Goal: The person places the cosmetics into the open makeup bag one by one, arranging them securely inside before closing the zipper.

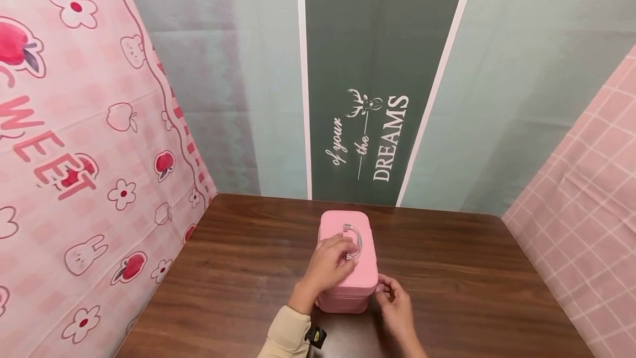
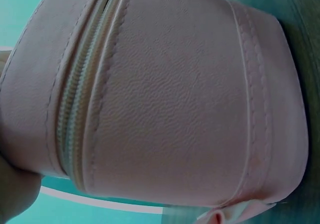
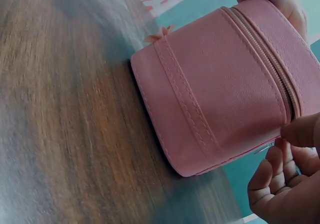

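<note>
A pink vanity case [image 1: 349,275] with stitched seams stands upright on the wooden table. A clear, arched handle [image 1: 359,239] with silvery ends tops its lid. My left hand [image 1: 330,261] rests on the lid, fingertips and thumb right beside the handle. Around the case, just under the lid, runs a zipper [image 2: 77,109], its teeth closed along the side facing the left wrist camera. At the near right corner my right hand [image 1: 396,305] pinches the zipper pull between thumb and forefinger, its other fingers curled. A bit of silvery metal [image 3: 265,147] shows below those fingertips.
The dark wooden table [image 1: 238,253] extends around the case. Behind it hangs a green printed curtain [image 1: 367,70]. A pink fruit-print cloth [image 1: 99,153] borders the left side, a pink checked cloth [image 1: 591,198] the right. A small pink bow [image 3: 159,34] sits low on the case.
</note>
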{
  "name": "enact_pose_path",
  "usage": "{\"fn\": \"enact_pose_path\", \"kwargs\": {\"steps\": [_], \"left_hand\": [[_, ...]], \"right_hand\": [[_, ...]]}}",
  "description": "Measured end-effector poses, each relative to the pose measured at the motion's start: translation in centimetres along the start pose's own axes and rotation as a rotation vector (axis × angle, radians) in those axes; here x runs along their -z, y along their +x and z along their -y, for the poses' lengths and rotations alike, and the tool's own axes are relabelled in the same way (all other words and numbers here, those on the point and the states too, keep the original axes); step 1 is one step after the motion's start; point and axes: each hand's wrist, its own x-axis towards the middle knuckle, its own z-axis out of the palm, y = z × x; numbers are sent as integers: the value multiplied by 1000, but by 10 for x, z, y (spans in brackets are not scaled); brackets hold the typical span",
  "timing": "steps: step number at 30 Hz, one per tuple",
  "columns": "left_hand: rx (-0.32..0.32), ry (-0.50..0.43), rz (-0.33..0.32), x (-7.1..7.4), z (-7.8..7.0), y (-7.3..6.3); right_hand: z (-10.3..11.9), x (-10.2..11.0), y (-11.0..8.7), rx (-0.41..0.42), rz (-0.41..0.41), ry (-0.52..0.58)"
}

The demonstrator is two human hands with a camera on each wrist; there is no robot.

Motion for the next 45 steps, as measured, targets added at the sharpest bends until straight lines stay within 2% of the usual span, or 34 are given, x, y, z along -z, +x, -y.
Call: {"fn": "enact_pose_path", "kwargs": {"steps": [4, 10, 14, 17, 20, 22, 25, 29, 32, 36, 42, 45], "left_hand": [[39, 7, -13, -2, -1, -1], [74, 19, -19, -4, -2, -1], [86, 15, -15, -3, -3, -2], [88, 16, -14, -4, -3, -2], [95, 14, -12, -4, -4, -3], [103, 11, -7, -4, -4, -3], [116, 10, -8, -3, -4, -3], [120, 17, -27, -5, -5, -3], [126, 30, -54, -6, -6, -2], [132, 50, -97, -8, -8, -1], [138, 61, -170, -13, -11, -1], [148, 82, -217, -17, -14, 1]], "right_hand": [[1, 2, 1, 17, 40, -135], [0, 5, 6, 80, 72, -261], [-5, 8, 14, 230, 72, -400], [-10, 11, 19, 368, 86, -459], [-13, 14, 24, 415, 140, -401], [-15, 17, 27, 378, 195, -330], [-15, 21, 29, 273, 309, -185], [-12, 26, 30, 57, 486, 33], [-9, 29, 31, -91, 565, 150], [-7, 32, 29, -176, 636, 280], [-10, 34, 21, -360, 779, 603], [-14, 36, 20, -398, 841, 747]]}}
